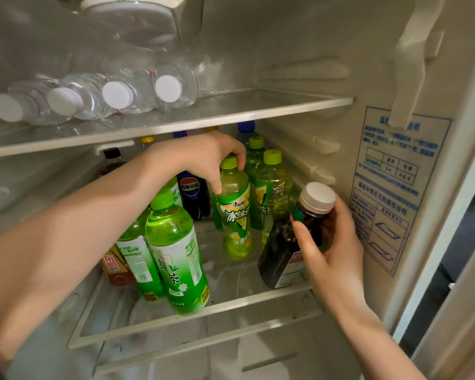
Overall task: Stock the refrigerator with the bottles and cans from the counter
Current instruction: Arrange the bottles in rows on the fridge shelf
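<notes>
This is the inside of an open household fridge (285, 37), probably in a home kitchen. It has glass shelves (176, 127) and a blue temperature sticker (395, 187) on its right wall. Water bottles (126, 91) lie on the upper shelf, and tea bottles (176, 250) stand below.

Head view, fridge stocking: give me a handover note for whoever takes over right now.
Left hand grips the neck of a yellow-green tea bottle standing on the lower shelf.
Right hand holds a tilted dark bottle at that shelf's front right.
Done: water bottles lie on the upper shelf; green tea bottles and a cola bottle stand below.
Left: set the dark bottle upright, let go. Counter out of view.
</notes>
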A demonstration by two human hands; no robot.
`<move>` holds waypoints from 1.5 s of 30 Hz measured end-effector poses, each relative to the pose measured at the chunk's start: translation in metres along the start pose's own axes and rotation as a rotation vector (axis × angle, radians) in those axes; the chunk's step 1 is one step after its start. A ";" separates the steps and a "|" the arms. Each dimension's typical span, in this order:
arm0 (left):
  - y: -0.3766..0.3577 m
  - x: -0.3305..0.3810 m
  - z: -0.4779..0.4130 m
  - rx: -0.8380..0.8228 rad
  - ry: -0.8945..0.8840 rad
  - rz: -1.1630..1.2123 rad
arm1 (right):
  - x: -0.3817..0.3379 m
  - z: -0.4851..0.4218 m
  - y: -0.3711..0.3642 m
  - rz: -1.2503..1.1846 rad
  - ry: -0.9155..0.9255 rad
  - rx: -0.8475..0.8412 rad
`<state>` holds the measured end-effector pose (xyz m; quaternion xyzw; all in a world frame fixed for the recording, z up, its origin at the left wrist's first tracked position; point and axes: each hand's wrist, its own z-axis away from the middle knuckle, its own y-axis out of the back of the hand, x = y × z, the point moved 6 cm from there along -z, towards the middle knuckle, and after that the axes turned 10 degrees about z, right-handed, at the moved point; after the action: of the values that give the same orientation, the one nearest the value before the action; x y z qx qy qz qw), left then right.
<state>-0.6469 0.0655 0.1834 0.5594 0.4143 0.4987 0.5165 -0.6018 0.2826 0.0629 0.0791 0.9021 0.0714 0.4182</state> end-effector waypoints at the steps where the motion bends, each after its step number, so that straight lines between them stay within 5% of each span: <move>1: 0.000 0.000 -0.002 -0.007 0.003 -0.013 | 0.001 -0.001 0.000 -0.006 -0.007 0.000; 26: 0.000 0.008 -0.011 -0.011 0.031 0.034 | 0.005 -0.003 -0.002 -0.006 -0.005 -0.027; 31: 0.011 0.046 -0.021 0.106 -0.071 0.280 | 0.007 -0.003 -0.002 -0.007 -0.012 -0.035; 45: 0.002 0.066 -0.039 0.133 -0.140 -0.054 | 0.007 -0.001 -0.001 -0.022 0.001 -0.041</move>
<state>-0.6747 0.1362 0.1925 0.6146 0.4244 0.4154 0.5192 -0.6066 0.2833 0.0582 0.0604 0.9015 0.0854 0.4200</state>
